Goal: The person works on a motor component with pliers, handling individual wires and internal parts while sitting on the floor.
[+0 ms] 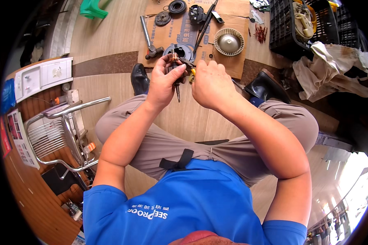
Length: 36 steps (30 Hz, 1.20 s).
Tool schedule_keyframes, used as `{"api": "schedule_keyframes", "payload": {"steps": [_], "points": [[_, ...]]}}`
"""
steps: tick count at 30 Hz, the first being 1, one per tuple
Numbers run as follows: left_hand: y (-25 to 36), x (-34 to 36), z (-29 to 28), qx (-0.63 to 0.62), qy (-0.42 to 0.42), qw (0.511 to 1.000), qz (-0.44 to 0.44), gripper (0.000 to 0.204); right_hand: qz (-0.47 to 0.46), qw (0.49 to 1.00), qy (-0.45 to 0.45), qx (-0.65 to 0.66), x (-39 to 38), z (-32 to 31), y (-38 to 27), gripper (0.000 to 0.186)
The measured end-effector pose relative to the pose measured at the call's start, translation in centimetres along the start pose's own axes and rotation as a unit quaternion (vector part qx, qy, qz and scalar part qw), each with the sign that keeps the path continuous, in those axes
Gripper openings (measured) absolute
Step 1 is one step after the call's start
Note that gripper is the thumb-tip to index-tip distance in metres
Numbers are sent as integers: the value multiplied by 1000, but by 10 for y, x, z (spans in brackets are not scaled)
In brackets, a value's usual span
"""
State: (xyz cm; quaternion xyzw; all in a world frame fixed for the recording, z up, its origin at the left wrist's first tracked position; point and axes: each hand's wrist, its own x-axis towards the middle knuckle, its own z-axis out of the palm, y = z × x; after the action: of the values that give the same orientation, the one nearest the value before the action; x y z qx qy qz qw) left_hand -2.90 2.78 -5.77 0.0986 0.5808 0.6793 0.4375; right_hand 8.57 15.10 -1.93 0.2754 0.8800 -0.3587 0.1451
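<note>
Upright between my knees is a motor armature [178, 87] with a copper commutator at its top and a thin shaft pointing down. The fingers and thumb of my left hand [162, 81] are wrapped round its dark middle. My right hand [213, 83] is closed on yellow-handled pliers [193, 72], their dark jaws reaching left beside the commutator. Whether the jaws touch it I cannot tell. Just beyond my hands a grey round motor housing [184, 50] lies on a flattened cardboard sheet [241, 16].
On the cardboard are a hammer [147, 34], a white blower wheel [229, 42], a dark disc [162, 18], a black ring [177, 6] and a black motor part [196, 14]. A black crate [282, 38] and whitish cloth [335, 69] stand right. Left is a metal-framed chair [49, 136].
</note>
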Motion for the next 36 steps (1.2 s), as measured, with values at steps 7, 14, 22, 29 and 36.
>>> {"api": "schedule_keyframes", "payload": {"steps": [7,14,22,29,36], "points": [[-2,0,-3,44,-27,999,12,40,-6,999,31,-37,-1,0,-2,35],[-4,-2,2,87,14,995,40,49,-6,999,24,-41,-1,-2,-4,35],[-8,-5,10,252,59,961,96,46,-6,995,64,-82,-2,3,-4,31],[-9,-5,14,221,47,968,105,41,-7,998,-50,26,7,-5,-3,25],[-10,-2,11,221,54,968,107,36,27,986,-58,154,15,11,4,26]]}}
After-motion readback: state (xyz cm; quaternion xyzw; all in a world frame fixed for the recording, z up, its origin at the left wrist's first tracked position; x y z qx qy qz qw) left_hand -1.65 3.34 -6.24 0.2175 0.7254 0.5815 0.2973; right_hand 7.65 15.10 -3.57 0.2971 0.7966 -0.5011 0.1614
